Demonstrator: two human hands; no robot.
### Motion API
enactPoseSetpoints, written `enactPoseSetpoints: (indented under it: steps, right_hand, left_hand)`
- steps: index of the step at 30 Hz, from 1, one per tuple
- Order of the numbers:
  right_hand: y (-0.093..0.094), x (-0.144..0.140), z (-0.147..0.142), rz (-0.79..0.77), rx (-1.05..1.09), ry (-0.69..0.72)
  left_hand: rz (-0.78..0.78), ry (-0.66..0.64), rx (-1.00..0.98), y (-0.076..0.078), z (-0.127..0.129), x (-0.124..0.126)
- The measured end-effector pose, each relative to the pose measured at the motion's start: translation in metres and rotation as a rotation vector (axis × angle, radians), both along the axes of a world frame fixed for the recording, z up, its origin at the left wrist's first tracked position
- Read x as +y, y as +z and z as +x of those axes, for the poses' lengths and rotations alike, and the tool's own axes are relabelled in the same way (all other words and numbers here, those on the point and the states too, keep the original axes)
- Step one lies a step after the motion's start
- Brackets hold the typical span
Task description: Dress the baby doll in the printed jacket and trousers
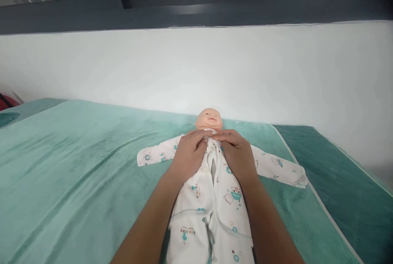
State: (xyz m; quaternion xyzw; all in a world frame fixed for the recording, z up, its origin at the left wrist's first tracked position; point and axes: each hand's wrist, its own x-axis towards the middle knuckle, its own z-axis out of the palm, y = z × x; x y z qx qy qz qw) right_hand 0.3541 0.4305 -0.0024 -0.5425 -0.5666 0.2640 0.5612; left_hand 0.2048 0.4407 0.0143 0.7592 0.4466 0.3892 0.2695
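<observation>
A: What lies nearest?
B: The lower part of a white cloth baby suit with teal and red prints (196,202), lying front side up on a pale green plush cloth (92,182). Its front edges part in a narrow gap, with small round fasteners (206,170) along them.

A: And the hands?
B: Beyond that gap, the left hand (190,153) and right hand (238,151) meet at the neckline, forearms flanking the suit. The fingers bend inward, tips close together over the collar; whether they pinch the fabric or a fastener, I cannot tell (the hands themselves cover that spot).

A: How would you work there?
B: I'd square the two edges first, matching their heights, since a skewed top would probably throw off everything lower. Gentle pressure seems best, thumb opposing finger rather than pushing straight down.

A: Anything farther out?
B: The long printed sleeves (159,152) spread to either side. The smooth pink plastic doll's head (209,119) sits just past the collar, so I'd avoid nudging it. Behind stands a plain white wall (172,71).
</observation>
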Motion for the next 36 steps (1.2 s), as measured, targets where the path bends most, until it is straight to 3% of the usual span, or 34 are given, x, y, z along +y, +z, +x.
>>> enactPoseSetpoints:
  steps: [3, 9, 15, 19, 23, 27, 36]
  right_hand:
    - [0.002, -0.001, 0.000, -0.005, 0.078, -0.009]
    - [0.005, -0.002, 0.002, -0.110, 0.198, -0.153]
    - [0.006, -0.001, 0.002, -0.128, 0.186, -0.168]
    - [0.019, -0.008, 0.003, -0.150, 0.035, -0.163]
    - [0.041, -0.026, 0.003, -0.286, -0.338, -0.121]
    - [0.053, -0.042, -0.002, -0.380, -0.613, -0.050]
    - [0.052, -0.040, -0.005, -0.498, -0.706, -0.038]
  left_hand:
    - [0.006, -0.009, -0.004, 0.000, 0.000, 0.000]
    - [0.009, -0.037, 0.007, 0.001, -0.001, 0.001]
    - [0.009, -0.037, -0.032, 0.002, -0.001, 0.001]
    - [-0.015, -0.009, -0.068, 0.006, -0.005, -0.003]
    - [-0.076, 0.040, -0.055, 0.015, -0.012, -0.009]
    - [-0.190, -0.032, -0.043, 0.023, -0.019, -0.014]
    - [-0.267, -0.119, 0.024, 0.024, -0.022, -0.014]
